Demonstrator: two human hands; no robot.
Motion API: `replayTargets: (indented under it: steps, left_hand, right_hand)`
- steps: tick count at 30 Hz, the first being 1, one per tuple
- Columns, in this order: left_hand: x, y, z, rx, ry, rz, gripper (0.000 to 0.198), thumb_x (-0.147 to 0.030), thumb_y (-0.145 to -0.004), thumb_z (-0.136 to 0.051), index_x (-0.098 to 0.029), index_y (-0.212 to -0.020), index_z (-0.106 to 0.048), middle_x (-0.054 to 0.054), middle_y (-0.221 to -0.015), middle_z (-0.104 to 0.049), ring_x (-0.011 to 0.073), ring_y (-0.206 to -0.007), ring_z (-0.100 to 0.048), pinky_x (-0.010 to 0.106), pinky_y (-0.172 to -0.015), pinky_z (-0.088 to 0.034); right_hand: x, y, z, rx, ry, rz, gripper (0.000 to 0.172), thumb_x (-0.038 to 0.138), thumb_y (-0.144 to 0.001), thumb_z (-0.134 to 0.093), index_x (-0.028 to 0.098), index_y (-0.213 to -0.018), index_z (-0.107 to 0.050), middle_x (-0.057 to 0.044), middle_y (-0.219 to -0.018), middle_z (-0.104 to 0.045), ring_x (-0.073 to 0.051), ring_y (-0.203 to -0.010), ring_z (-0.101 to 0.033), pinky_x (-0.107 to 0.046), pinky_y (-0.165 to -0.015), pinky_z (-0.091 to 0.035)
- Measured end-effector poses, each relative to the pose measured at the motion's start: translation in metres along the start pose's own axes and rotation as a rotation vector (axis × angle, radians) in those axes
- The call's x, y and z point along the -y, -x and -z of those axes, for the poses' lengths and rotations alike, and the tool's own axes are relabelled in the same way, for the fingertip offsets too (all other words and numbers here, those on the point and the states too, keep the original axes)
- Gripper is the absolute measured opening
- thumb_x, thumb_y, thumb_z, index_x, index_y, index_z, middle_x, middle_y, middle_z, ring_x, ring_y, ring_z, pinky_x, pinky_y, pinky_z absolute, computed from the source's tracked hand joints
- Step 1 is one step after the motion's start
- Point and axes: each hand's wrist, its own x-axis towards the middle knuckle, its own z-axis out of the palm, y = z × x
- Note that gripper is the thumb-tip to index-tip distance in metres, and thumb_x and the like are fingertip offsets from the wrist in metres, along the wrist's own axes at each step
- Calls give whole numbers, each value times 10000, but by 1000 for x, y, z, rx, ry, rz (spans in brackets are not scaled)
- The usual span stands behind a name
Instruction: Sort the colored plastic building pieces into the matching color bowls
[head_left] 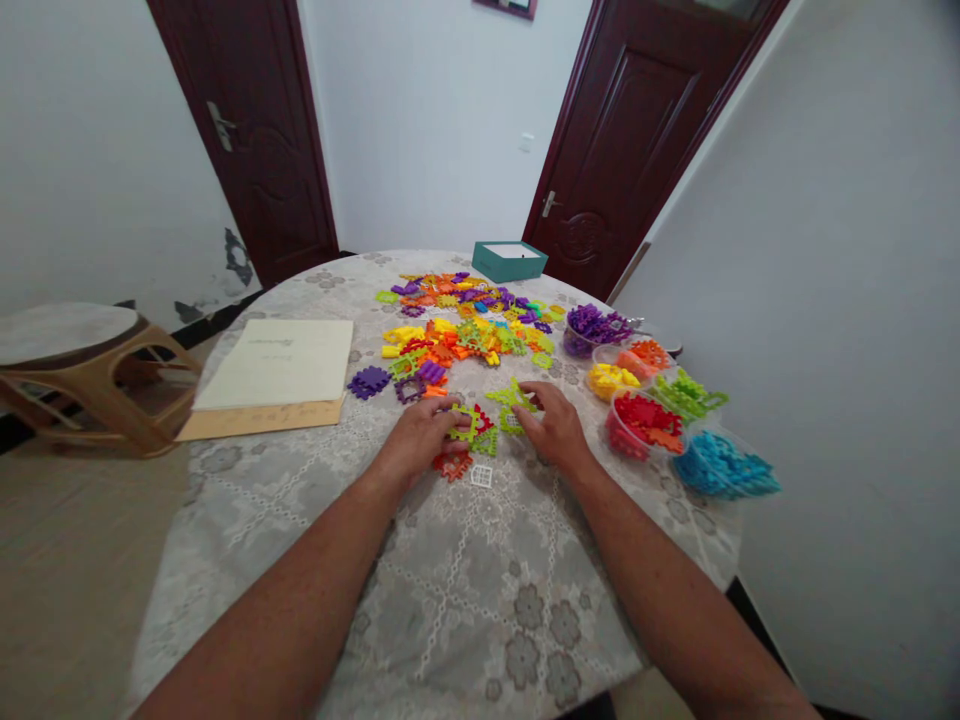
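My left hand is closed on a yellow-green plastic building piece with toothed edges. Red and lime pieces lie right beside its fingertips, and an orange-red toothed piece is on the cloth below them. Fingers of my right hand are closed at the edge of a lime green building piece; another lime piece with a small grid in it sits under the thumb. Whether these two lime pieces are joined, I cannot tell. A small white window-shaped piece lies between my wrists.
Mixed colored pieces are heaped beyond my hands, with another spread behind. Tubs of purple, yellow, red and blue pieces stand right. A notepad lies left; a teal box is at the back.
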Motion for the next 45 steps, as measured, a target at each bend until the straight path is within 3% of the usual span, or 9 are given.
replayTargets:
  steps: [6,13,19,24,28,31,35,40,45]
  left_hand:
    - [1,2,3,182,87,9,295,-290,-786,-780,-178,-1052,-716,110,-1131,-725,193,-983,-716,294,-808,-619]
    - [2,3,1,229,59,-37,240,-291,-802,-755,-170,-1001,-698,96,-1072,-733,187,-921,-718,328,-835,-608]
    - [6,3,-1,225,55,-56,236,-266,-809,-732,-178,-1022,-686,101,-1047,-744,215,-978,-725,366,-880,-612]
    - [6,-1,1,70,149,-52,247,-153,-773,-700,-207,-1011,-658,87,-1106,-719,211,-1033,-704,405,-937,-619]
    - [5,-6,5,-21,207,-11,185,-83,-741,-631,-199,-882,-606,83,-1046,-701,199,-975,-699,431,-923,-638]
    - [3,-8,6,-45,241,42,171,-78,-736,-595,-189,-866,-596,89,-1049,-701,194,-971,-703,424,-931,-640]
    - [3,-7,6,-71,261,45,200,-45,-710,-577,-187,-850,-595,72,-1020,-693,172,-943,-695,410,-938,-640]
    - [3,-6,5,-45,260,48,239,-22,-718,-568,-190,-880,-619,78,-1057,-690,171,-975,-681,383,-936,-637]
    - [5,-6,5,-42,267,13,374,-5,-739,-591,-206,-1050,-637,67,-1040,-660,171,-955,-672,409,-930,-642]
  right_hand:
    - [46,8,-20,129,-77,241,270,306,-987,-598,239,-1247,-630,-115,-1201,-692,-263,-1149,-619,-450,-1042,-494]
    - [48,7,-29,131,-69,342,243,279,-1017,-564,219,-1237,-646,-134,-1285,-665,-265,-1225,-583,-479,-1089,-470]
    - [52,8,-26,174,-73,333,360,307,-1002,-590,266,-1359,-602,-106,-1392,-628,-266,-1293,-561,-489,-1112,-467]
    - [27,4,-17,57,-16,191,387,226,-999,-519,235,-1379,-590,-130,-1433,-597,-253,-1346,-529,-487,-1159,-419]
    - [-5,1,-7,213,166,96,300,219,-972,-540,152,-1232,-674,-155,-1231,-681,-271,-1211,-588,-452,-1117,-431]
    - [-17,0,-2,318,238,56,348,304,-969,-589,138,-1262,-678,-156,-1210,-668,-271,-1181,-588,-422,-1098,-430]
    - [-20,-2,5,384,225,8,436,376,-953,-637,150,-1326,-659,-142,-1182,-649,-255,-1138,-599,-374,-1043,-457]
    - [-18,0,12,430,181,37,373,386,-945,-663,190,-1261,-679,-126,-1183,-633,-251,-1129,-598,-373,-1026,-462]
    - [-13,2,19,417,132,-31,356,346,-879,-730,204,-1196,-653,-103,-1160,-651,-233,-1057,-611,-359,-952,-475]
